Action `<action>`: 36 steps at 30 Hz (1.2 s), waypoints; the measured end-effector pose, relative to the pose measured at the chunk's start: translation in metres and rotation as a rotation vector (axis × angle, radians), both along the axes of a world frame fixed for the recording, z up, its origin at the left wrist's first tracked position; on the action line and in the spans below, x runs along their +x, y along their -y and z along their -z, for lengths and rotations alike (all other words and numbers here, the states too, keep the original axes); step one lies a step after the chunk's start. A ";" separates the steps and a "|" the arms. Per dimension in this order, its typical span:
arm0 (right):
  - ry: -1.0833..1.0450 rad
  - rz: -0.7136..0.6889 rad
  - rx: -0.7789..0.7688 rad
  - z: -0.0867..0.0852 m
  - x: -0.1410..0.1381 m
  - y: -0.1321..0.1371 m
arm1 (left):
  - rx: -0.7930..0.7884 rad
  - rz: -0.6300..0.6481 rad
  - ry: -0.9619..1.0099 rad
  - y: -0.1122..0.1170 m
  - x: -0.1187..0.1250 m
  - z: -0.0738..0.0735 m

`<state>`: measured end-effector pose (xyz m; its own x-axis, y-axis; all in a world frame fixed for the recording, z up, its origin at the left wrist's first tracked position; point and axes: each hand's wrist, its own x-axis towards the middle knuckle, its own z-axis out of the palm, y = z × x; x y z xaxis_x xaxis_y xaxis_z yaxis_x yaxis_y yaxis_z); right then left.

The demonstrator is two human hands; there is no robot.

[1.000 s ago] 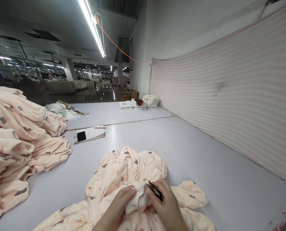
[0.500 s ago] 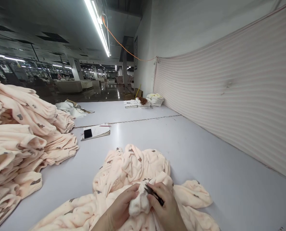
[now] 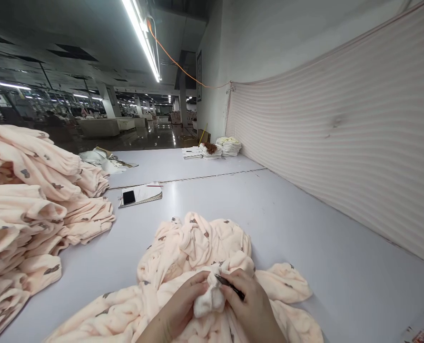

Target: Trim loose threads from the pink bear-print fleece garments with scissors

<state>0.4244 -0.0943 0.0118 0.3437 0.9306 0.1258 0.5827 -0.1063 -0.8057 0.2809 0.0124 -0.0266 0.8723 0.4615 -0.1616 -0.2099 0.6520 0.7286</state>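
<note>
A pale peach fleece garment with small dark printed motifs lies bunched on the table in front of me. My left hand pinches a bunched white fluffy part of it. In my right hand is a pair of dark thread snips, gripped between thumb and fingers. Its tips point left and touch or nearly touch the upper edge of the white part. The right thumb rests beside the white fabric. Fingers of both hands are partly hidden by the cloth.
A tall heap of similar peach garments fills the left side. Beyond it are a phone on a notepad, white cloth scraps, and folded stacks at the back. A striped fabric sheet covers the right wall.
The snips' blades look closer together, and my right hand has shifted slightly. The white part has moved a little to the right in view. The camera has turned slightly.
</note>
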 end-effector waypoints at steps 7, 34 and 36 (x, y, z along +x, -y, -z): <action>-0.288 0.016 0.089 0.012 -0.002 -0.006 | -0.003 0.003 0.004 0.000 -0.001 -0.002; -0.377 0.112 0.121 0.026 0.003 -0.006 | 0.021 0.010 -0.010 0.006 0.000 -0.005; -0.270 0.096 0.111 0.020 0.004 -0.002 | 0.056 0.011 -0.027 0.008 0.002 -0.006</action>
